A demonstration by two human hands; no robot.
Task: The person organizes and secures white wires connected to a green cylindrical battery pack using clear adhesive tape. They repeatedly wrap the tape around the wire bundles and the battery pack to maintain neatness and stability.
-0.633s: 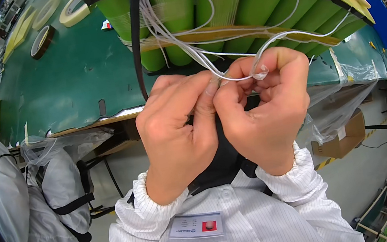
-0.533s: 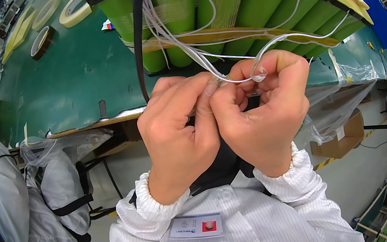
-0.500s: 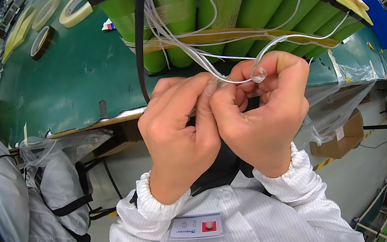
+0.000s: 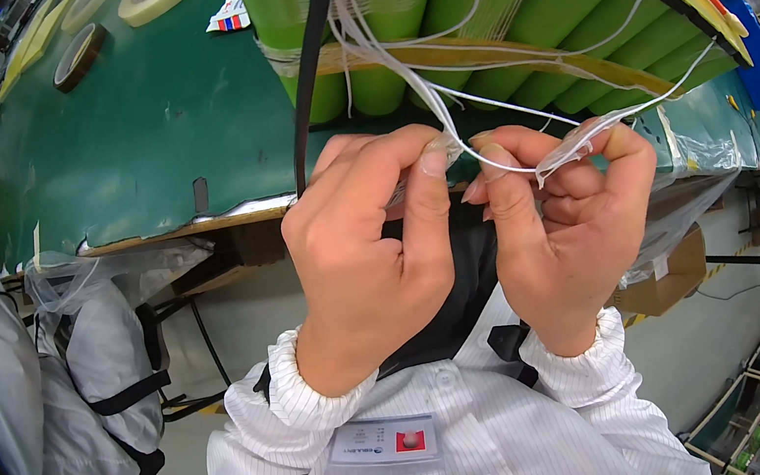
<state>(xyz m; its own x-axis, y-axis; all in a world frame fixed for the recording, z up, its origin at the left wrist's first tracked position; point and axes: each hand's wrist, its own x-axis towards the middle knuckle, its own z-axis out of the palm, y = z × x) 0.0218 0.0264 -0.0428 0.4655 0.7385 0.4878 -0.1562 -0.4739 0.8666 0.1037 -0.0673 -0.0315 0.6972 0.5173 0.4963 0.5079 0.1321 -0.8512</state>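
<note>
White wires (image 4: 402, 70) run down from a pack of green cylindrical cells (image 4: 515, 25). My left hand (image 4: 361, 230) pinches the wires together with a bit of clear tape between thumb and forefinger, just in front of the pack. Close by on the right, my right hand (image 4: 567, 238) has its thumb against a single white wire, fingers curled. A strip of clear tape (image 4: 574, 145) lies across the right forefinger; its far end is hard to make out. One wire spans the small gap between the hands. An amber tape band (image 4: 480, 51) crosses the cells.
A black cable (image 4: 307, 80) hangs at the pack's left side. Tape rolls (image 4: 80, 58) and a small white packet (image 4: 229, 13) lie on the green table (image 4: 173, 121). A co-worker's sleeve (image 4: 3, 337) is at far left; below right stands a cardboard box (image 4: 670, 276).
My hands have drawn apart, the right one moving rightward. More of the clear tape shows over my right forefinger. The pack sits farther right and higher in view.
</note>
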